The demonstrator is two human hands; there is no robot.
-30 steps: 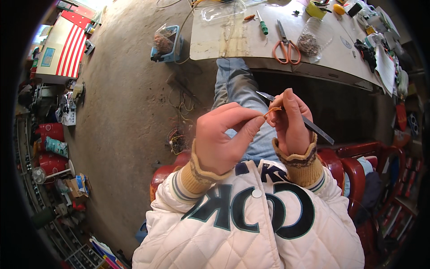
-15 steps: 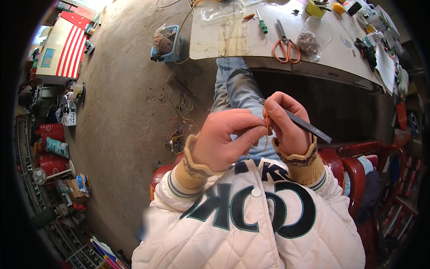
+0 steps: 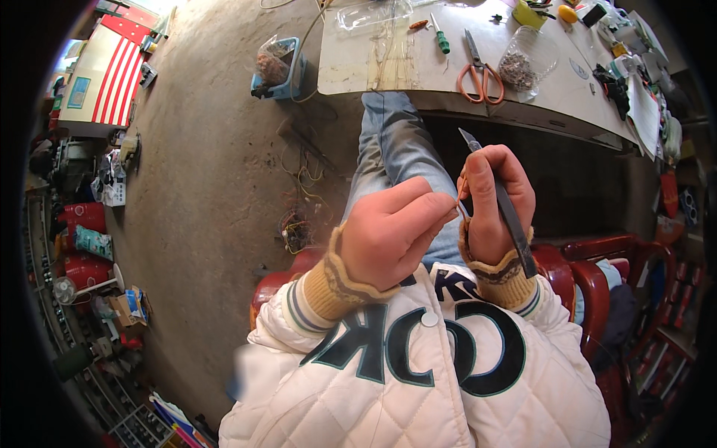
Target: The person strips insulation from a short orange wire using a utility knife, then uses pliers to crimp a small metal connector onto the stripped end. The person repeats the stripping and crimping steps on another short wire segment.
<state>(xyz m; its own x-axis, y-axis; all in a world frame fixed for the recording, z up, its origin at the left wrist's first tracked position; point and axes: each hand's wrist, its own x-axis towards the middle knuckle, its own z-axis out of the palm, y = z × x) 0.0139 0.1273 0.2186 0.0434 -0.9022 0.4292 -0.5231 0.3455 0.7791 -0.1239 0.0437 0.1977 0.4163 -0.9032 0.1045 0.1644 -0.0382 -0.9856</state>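
Over my lap, my left hand [image 3: 396, 230] pinches a thin orange wire [image 3: 462, 203] between thumb and fingertips. My right hand [image 3: 496, 196] is closed around a dark grey craft knife [image 3: 513, 228]. Its pointed blade sticks up past my fingers, and the flat handle slants down along the palm toward the wrist. The wire also runs to my right thumb and fingers, so both hands meet near it, with a small gap between them. Its far end is hidden by the fingers.
On the table [image 3: 343, 67] ahead lie orange-handled scissors [image 3: 480, 81], a green screwdriver [image 3: 442, 41] and a clear tub of small scraps [image 3: 519, 69]. A blue basket [image 3: 286, 86] stands on the floor to the left, with tangled wires [image 3: 295, 228] nearer me. Red chair [image 3: 597, 299] parts flank me.
My right hand has shifted slightly right and turned, so the knife now points more upward. My left hand has moved slightly nearer me, and the hands are farther apart.
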